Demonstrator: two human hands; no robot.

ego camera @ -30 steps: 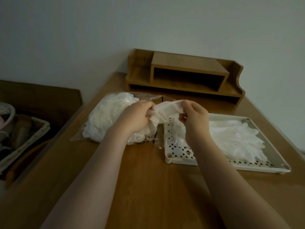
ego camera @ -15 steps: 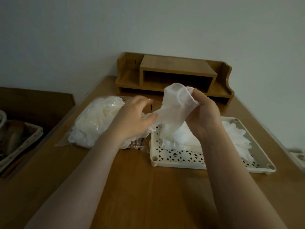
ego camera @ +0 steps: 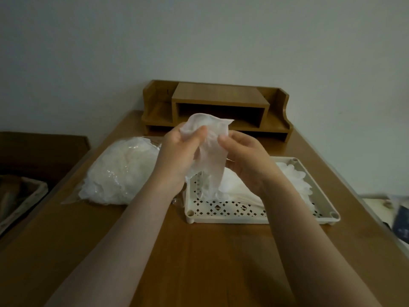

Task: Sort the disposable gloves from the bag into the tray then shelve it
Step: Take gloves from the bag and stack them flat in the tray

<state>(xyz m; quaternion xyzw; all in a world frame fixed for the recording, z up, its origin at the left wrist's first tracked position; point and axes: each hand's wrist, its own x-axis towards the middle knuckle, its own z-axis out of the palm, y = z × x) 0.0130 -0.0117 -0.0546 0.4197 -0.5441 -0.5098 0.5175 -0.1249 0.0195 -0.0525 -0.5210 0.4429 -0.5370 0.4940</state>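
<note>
We've got one disposable glove (ego camera: 208,151) pinched between both hands, held up above the near-left corner of the white perforated tray (ego camera: 225,212). Its fingers dangle down into the tray.

Risks as we read them:
- The film looks thin and clingy. It could stick to our fingers on release and land crumpled rather than flat on the stack of gloves (ego camera: 294,180) already in the tray.
- The dangling end sits close to the tray's left rim, so it could drape over the edge onto the wooden table (ego camera: 199,262) if we lower it without shifting right.
- The bag (ego camera: 124,171) is still bulging with gloves and lies just beside the tray; a careless reach could drag out a clump or slide the bag.
- Shelving comes later. The wooden desk organiser (ego camera: 218,107) at the back has a low slot, and a tall, loose pile may snag going in.

Hand pose: left hand (ego camera: 177,156) is raised, palm inward, thumb and fingertips closed on the glove's cuff edge. Right hand (ego camera: 243,158) mirrors it, thumb on top, fingers curled behind, also clamped on the glove — both forearms angle in from the bottom of the view.
</note>
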